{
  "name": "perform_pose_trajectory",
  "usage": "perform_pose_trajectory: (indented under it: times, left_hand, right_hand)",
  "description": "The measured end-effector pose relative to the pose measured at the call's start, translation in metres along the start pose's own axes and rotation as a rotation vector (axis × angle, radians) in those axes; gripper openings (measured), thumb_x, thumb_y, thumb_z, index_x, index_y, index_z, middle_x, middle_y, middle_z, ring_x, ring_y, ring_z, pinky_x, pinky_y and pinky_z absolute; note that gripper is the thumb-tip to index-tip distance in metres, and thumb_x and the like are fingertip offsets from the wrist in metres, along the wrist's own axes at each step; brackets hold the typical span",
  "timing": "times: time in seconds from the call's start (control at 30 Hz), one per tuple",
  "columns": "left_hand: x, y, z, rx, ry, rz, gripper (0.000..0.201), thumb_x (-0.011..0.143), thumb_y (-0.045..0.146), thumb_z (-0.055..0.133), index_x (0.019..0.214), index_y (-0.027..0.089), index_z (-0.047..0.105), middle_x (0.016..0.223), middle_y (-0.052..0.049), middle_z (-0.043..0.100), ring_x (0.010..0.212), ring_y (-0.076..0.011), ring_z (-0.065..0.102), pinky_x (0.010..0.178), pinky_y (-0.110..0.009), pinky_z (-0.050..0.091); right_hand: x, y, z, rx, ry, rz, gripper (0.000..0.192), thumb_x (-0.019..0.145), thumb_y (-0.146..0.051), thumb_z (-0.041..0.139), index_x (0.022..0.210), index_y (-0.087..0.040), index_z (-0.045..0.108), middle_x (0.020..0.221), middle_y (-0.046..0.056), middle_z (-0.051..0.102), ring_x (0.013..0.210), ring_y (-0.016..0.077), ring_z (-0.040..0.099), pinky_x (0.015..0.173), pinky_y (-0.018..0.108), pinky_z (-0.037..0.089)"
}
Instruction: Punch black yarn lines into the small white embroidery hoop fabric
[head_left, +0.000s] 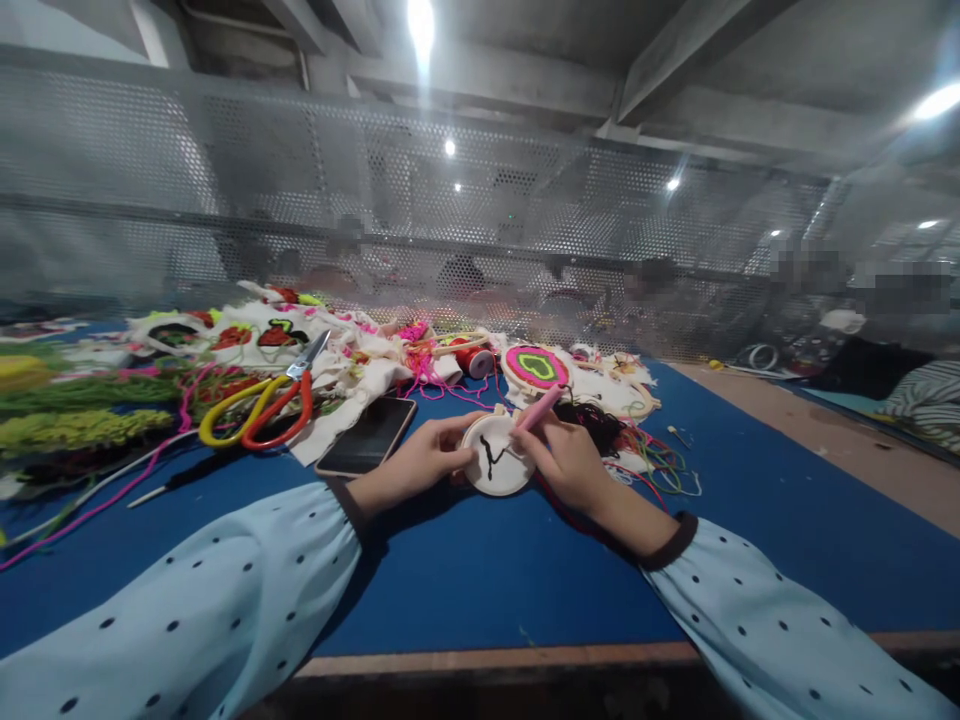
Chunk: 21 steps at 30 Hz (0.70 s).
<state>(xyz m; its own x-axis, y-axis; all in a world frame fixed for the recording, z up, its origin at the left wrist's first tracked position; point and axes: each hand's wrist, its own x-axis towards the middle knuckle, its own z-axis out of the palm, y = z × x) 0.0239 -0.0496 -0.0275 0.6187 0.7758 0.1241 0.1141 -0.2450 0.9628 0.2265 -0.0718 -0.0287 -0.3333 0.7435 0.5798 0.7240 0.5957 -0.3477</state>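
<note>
A small round embroidery hoop [495, 462] with white cloth and a black stitched line rests on the blue table [465, 580]. My left hand [420, 462] grips its left rim. My right hand [566, 460] holds a pink punch needle [541, 406] like a pen, its tip on the cloth near the hoop's upper right. Both arms wear pale blue sleeves with dark dots.
A dark phone [367, 438] lies just left of the hoop. Yellow and red scissors [262, 402], piles of yarn [82, 410], a red thread spool [474, 358], finished hoops [534, 366] and loose threads [660, 462] crowd the far side. A perforated screen [480, 220] stands behind.
</note>
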Motion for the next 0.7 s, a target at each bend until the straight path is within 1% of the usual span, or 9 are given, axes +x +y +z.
perform_pose_trajectory:
  times: [0.07,0.17,0.23,0.33,0.4,0.47,0.6,0.7]
  left_hand:
    - [0.000,0.002,0.001,0.000,0.005,-0.005,0.059,0.073,0.022,0.056,0.130,0.014,0.042,0.071,-0.001,0.057,0.054,-0.0075,0.045,0.049,-0.020,0.038]
    - [-0.001,0.005,0.003,0.000,0.011,-0.008,0.059,0.073,0.020,0.056,0.130,0.013,0.042,0.069,0.000,0.056,0.052,-0.0065,0.043,0.048,-0.019,0.037]
    - [-0.001,0.005,0.003,-0.001,0.008,0.002,0.059,0.073,0.019,0.055,0.130,0.013,0.042,0.070,0.000,0.056,0.053,-0.0064,0.043,0.048,-0.018,0.037]
    - [-0.001,0.002,0.002,-0.001,0.003,0.017,0.059,0.072,0.018,0.055,0.130,0.015,0.042,0.077,-0.001,0.058,0.056,-0.0070,0.045,0.050,-0.019,0.039]
    - [0.000,-0.001,0.000,0.000,-0.005,0.011,0.059,0.073,0.019,0.055,0.130,0.015,0.042,0.079,-0.003,0.059,0.056,-0.0075,0.046,0.051,-0.020,0.039]
    - [0.001,-0.004,-0.002,-0.004,-0.005,0.003,0.057,0.074,0.021,0.055,0.129,0.013,0.043,0.076,-0.003,0.059,0.055,-0.0078,0.046,0.050,-0.021,0.039]
    - [0.002,-0.007,-0.003,0.003,0.000,0.003,0.055,0.075,0.022,0.055,0.127,0.012,0.044,0.069,-0.001,0.056,0.053,-0.0073,0.045,0.049,-0.020,0.038]
    - [0.002,-0.006,-0.003,0.011,-0.005,0.001,0.056,0.075,0.021,0.055,0.128,0.013,0.043,0.069,0.000,0.055,0.053,-0.0070,0.045,0.048,-0.019,0.038]
  right_hand:
    - [0.000,0.000,-0.001,0.020,0.026,0.030,0.027,0.090,-0.037,0.037,0.091,-0.016,0.054,0.076,0.007,0.065,0.069,0.0178,0.062,0.065,0.026,0.044]
    - [0.000,0.000,-0.002,0.024,0.046,0.024,0.025,0.091,-0.034,0.035,0.089,-0.017,0.054,0.076,0.006,0.064,0.069,0.0171,0.062,0.065,0.026,0.044]
    - [0.001,-0.001,-0.002,-0.007,0.007,-0.043,0.022,0.090,-0.033,0.039,0.089,-0.017,0.055,0.079,0.007,0.064,0.072,0.0165,0.060,0.067,0.025,0.044]
    - [0.002,-0.003,0.000,-0.109,-0.098,-0.197,0.016,0.086,-0.029,0.047,0.085,-0.018,0.058,0.090,0.008,0.062,0.082,0.0168,0.058,0.070,0.026,0.043]
    - [0.002,-0.004,0.001,-0.133,-0.128,-0.237,0.017,0.087,-0.027,0.046,0.085,-0.018,0.059,0.093,0.009,0.062,0.085,0.0170,0.057,0.072,0.026,0.042]
    - [0.002,-0.003,0.001,-0.109,-0.099,-0.183,0.020,0.088,-0.029,0.044,0.088,-0.016,0.059,0.091,0.009,0.063,0.084,0.0174,0.058,0.073,0.026,0.042]
    - [0.002,-0.001,0.000,-0.044,-0.031,0.028,0.025,0.090,-0.035,0.040,0.092,-0.015,0.055,0.080,0.008,0.065,0.075,0.0188,0.063,0.068,0.027,0.043]
    - [0.002,0.000,-0.001,0.016,0.018,0.060,0.024,0.091,-0.033,0.037,0.092,-0.016,0.053,0.078,0.007,0.065,0.071,0.0181,0.063,0.067,0.026,0.044]
